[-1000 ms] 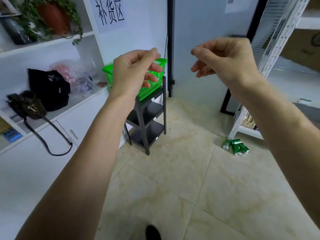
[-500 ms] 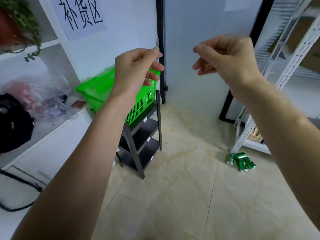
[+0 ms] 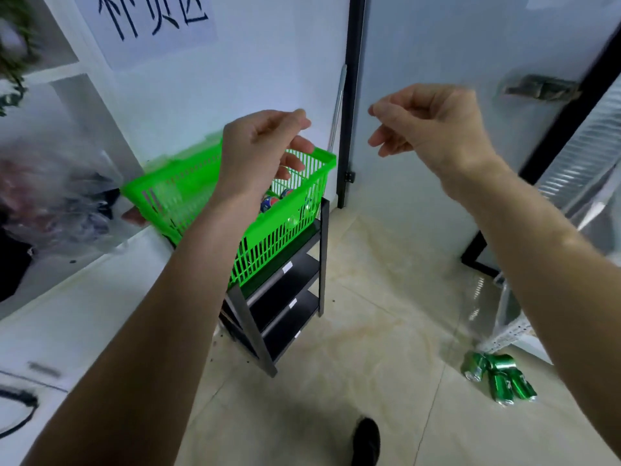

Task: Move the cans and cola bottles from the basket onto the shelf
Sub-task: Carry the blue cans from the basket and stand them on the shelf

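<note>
Two bare forearms are reaching forward over a pale tiled floor (image 3: pixel 353 348), with a dark shoe (image 3: pixel 366 438) showing at the bottom edge. Lying on the floor to the right, a cluster of green cans (image 3: pixel 500 378) is resting just beside the foot of a white metal shelf (image 3: pixel 514 327). To the left, a black three-tier rack (image 3: pixel 285 297) is standing against a white cabinet (image 3: pixel 84 314), and open floor is stretching between the rack and the cans. A green slatted basket (image 3: pixel 268 237) is sitting on top of the rack, its near corner jutting past the rack's edge; blue-labelled cans (image 3: pixel 275 200) are lying inside it, partly hidden by the wrist. The left hand (image 3: pixel 258 156) is hovering above the basket's far rim, its fingers (image 3: pixel 295 153) loosely curled and holding nothing. The right hand (image 3: pixel 433 129) is hanging in the air well right of the basket, in front of a dark-framed door (image 3: pixel 437 45), fingers likewise loosely curled around nothing.
</note>
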